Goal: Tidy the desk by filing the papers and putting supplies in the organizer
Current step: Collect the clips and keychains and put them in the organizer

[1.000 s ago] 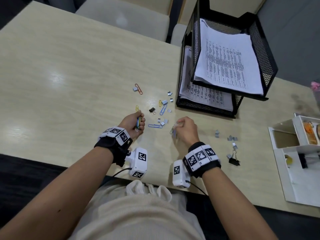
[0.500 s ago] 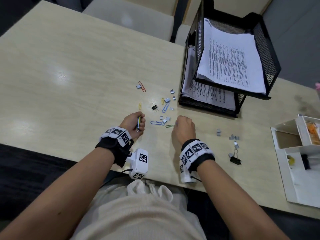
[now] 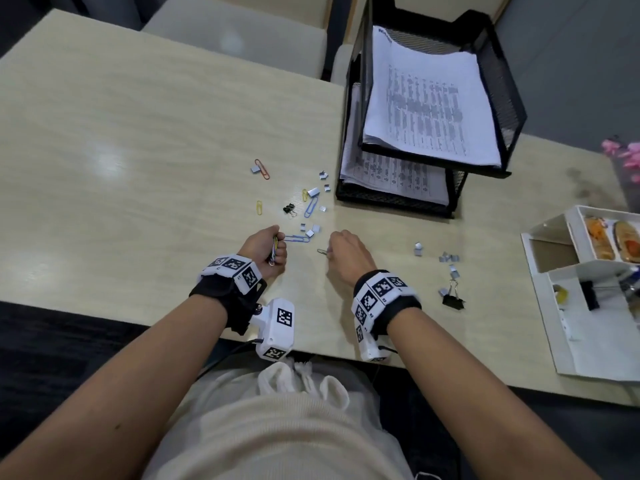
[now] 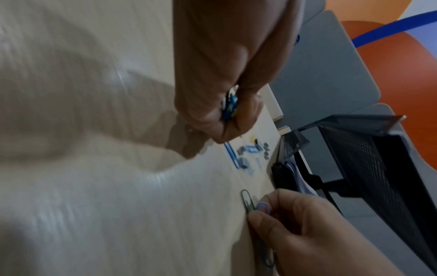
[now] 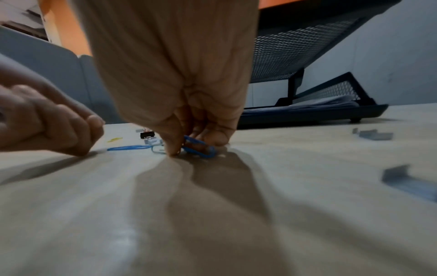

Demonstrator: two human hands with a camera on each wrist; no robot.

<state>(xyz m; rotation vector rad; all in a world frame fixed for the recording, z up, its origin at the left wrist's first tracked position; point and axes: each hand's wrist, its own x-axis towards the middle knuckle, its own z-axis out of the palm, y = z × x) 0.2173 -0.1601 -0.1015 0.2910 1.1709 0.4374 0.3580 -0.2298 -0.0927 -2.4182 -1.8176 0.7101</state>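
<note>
My left hand [image 3: 277, 245] rests on the desk as a fist and grips a bundle of coloured paper clips [image 3: 274, 250], which shows between its fingers [image 4: 229, 109] in the left wrist view. My right hand [image 3: 329, 250] is just to its right, fingertips down on the desk. It pinches a green paper clip [image 4: 247, 202] and a blue paper clip [image 5: 199, 147]. Another blue clip [image 3: 296, 239] lies flat between the two hands. Beyond them are scattered a red clip [image 3: 262, 169], a yellow clip [image 3: 259, 207], a small black binder clip [image 3: 289, 209] and staple strips [image 3: 313, 192].
A black mesh two-tier tray [image 3: 509, 98] holding printed papers [image 3: 429, 102] stands at the back right. A white organizer [image 3: 561, 327] sits at the right edge. More staple strips [image 3: 449, 258] and a black binder clip [image 3: 453, 300] lie between it and my right hand.
My right hand has slid a little left toward my left hand, keeping the green clip at its fingertips. The left hand has stayed put with its bundle.
</note>
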